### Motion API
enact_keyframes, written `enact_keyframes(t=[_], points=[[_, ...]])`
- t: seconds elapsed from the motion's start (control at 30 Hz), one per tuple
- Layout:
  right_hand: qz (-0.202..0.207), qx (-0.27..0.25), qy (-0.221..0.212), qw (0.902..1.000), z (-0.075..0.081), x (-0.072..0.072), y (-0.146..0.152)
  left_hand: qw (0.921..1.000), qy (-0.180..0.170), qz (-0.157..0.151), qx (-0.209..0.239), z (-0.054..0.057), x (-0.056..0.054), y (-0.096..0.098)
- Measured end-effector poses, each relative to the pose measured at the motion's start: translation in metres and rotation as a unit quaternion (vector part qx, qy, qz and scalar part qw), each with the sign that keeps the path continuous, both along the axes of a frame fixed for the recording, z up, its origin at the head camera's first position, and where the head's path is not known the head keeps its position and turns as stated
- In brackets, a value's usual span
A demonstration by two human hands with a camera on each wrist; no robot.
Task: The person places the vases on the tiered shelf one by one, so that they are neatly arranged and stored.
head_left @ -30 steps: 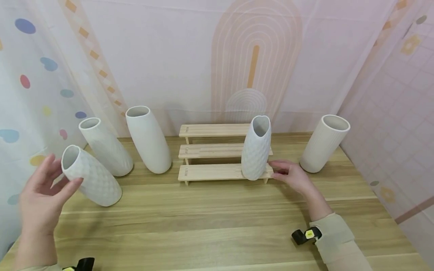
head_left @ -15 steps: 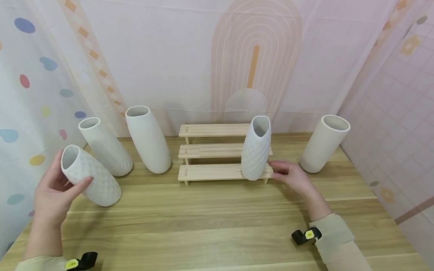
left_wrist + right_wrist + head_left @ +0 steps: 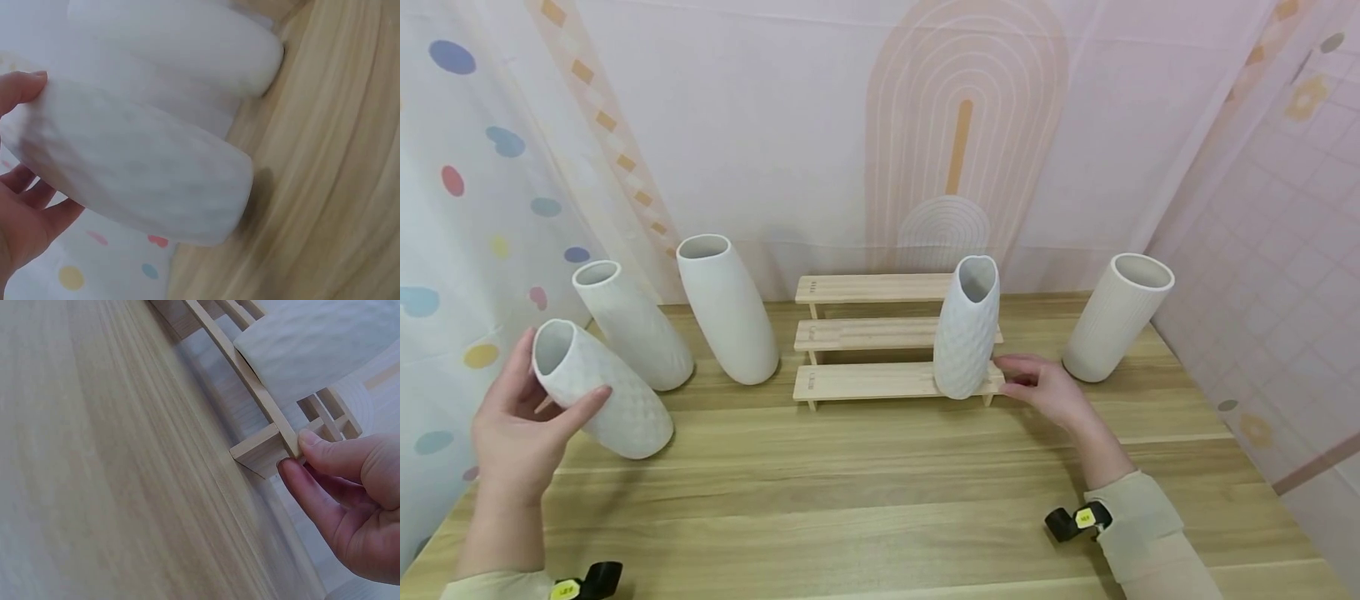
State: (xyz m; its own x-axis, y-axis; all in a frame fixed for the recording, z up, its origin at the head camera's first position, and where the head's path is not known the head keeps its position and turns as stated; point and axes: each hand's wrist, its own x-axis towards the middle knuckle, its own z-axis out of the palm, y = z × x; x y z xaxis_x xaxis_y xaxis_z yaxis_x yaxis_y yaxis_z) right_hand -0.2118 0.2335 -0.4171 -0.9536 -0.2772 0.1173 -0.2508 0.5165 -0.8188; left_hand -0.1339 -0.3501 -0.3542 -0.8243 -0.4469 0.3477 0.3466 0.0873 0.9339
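Note:
A white dimpled vase is gripped near its rim by my left hand, thumb on the near side and fingers behind. In the left wrist view the base of this vase appears slightly off the table, with a shadow beside it. My right hand pinches the right end of the lowest board of a three-step wooden shelf; the right wrist view shows thumb above and fingers below the board. On that lowest step stands another white textured vase, near its right end.
Two more white vases, a slender one and a taller smooth one, stand behind the left hand's vase. A ribbed white vase stands right of the shelf. The wooden table meets patterned curtains at the back and sides.
My left hand has moved right and closed around the dimpled vase, whose base has shifted slightly right. The right hand and the shelf have stayed in place.

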Motion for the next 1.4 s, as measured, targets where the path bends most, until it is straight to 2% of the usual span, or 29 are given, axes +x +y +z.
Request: enact_keyframes(t=[0.13, 0.5, 0.6, 0.8, 1.0, 1.23, 1.4], points=[[-0.002, 0.0, -0.003, 1.0, 0.001, 0.0, 0.0, 0.9999, 0.008, -0.013, 0.008, 0.008, 0.001, 0.012], [0.0, 0.004, -0.01, 0.9999, 0.001, 0.0, -0.001, 0.9971, 0.044, -0.059, -0.017, 0.027, 0.005, 0.058], [0.0, 0.004, -0.012, 0.9999, 0.002, -0.001, -0.001, 0.9964, 0.048, -0.068, -0.019, 0.028, 0.005, 0.07], [0.0, -0.001, -0.015, 0.9999, 0.003, 0.0, -0.001, 0.9975, 0.027, -0.061, -0.024, 0.029, 0.002, 0.095], [0.002, -0.006, -0.014, 0.9999, 0.004, 0.001, -0.002, 0.996, 0.01, -0.064, -0.062, 0.028, -0.004, 0.118], [0.006, -0.01, -0.015, 0.9998, 0.006, 0.002, -0.004, 0.9921, 0.026, -0.087, -0.087, 0.026, -0.012, 0.142], [0.004, -0.008, -0.014, 0.9999, 0.006, 0.002, -0.004, 0.9894, 0.045, -0.103, -0.091, 0.029, -0.018, 0.158]])
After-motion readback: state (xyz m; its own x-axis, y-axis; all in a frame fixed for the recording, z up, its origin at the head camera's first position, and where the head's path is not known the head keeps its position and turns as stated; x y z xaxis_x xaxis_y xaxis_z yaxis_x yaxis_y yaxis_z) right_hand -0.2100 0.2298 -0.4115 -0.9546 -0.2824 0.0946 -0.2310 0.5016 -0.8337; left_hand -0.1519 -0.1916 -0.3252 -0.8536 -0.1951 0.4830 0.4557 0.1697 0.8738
